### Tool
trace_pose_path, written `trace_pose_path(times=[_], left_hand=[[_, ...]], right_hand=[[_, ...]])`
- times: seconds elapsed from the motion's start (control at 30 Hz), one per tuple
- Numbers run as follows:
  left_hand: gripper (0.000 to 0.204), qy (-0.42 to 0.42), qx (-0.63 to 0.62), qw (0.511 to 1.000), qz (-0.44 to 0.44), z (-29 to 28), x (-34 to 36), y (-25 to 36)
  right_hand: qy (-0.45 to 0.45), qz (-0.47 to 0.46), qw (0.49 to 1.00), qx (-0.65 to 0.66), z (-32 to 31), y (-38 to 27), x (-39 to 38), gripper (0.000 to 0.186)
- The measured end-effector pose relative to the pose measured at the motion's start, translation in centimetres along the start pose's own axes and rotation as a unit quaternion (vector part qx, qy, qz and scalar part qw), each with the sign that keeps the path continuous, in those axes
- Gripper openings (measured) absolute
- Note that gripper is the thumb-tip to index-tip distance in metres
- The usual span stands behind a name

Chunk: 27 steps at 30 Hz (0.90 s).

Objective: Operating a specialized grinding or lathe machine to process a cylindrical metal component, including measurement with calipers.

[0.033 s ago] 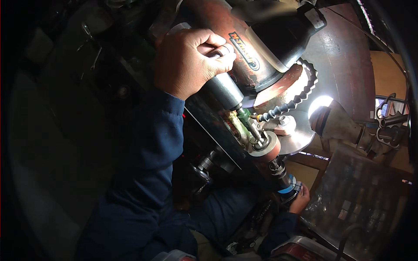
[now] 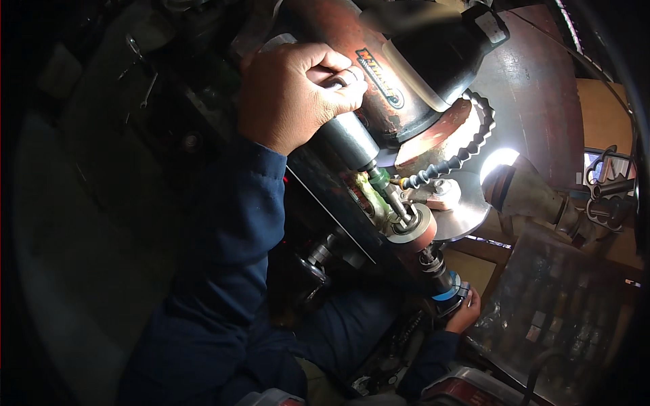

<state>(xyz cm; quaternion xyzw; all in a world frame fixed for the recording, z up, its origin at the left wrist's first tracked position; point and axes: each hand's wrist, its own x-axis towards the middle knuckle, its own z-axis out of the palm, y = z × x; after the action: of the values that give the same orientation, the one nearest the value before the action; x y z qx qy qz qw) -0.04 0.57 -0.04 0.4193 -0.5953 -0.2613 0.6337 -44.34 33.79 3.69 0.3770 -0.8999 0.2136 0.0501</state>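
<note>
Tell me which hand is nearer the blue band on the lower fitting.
Right. The right hand is just to the lower right of the blue band; the left hand is well up and to the left, near the upper end of the dark cylinder.

Left hand (image 2: 291, 98): its fingers cover part of a dark knob (image 2: 334, 82), whose full shape we cannot see. Right hand (image 2: 464, 314): partly hidden by the blue-banded cylinder (image 2: 447, 295); grip unclear to us. Orange-red housing (image 2: 332, 30): cut off by upper edge. Red-and-clear container (image 2: 474, 391): cut off by lower edge. Plastic sheeting (image 2: 504, 281): contents too dim for us to identify.
</note>
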Motion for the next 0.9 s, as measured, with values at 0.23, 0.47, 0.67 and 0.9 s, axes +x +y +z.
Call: trace_pose_path(times=[0.23,0.47,0.67,0.9], left_hand=[[0.018,0.006,0.015,1.0,0.01,0.2,0.0,-0.2],[0.015,0.025,0.016,0.999,0.018,0.6,0.1,-0.6],[0.014,0.035,0.08,0.996,0.034,0.2,0.2,-1.0],[0.015,0.022,0.07,0.997,-0.006,0.1,0.0,-0.5]], right_hand=[[0.291,-0.045,0.955,0.045,3.8,-1.3,-4.3,0.052],[0.211,-0.051,0.975,0.049,2.3,-1.2,-3.9,0.054],[-0.014,-0.014,1.0,0.017,-0.7,0.9,0.8,0.03],[-0.163,0.07,0.984,0.025,-1.2,0.8,3.6,0.021]])
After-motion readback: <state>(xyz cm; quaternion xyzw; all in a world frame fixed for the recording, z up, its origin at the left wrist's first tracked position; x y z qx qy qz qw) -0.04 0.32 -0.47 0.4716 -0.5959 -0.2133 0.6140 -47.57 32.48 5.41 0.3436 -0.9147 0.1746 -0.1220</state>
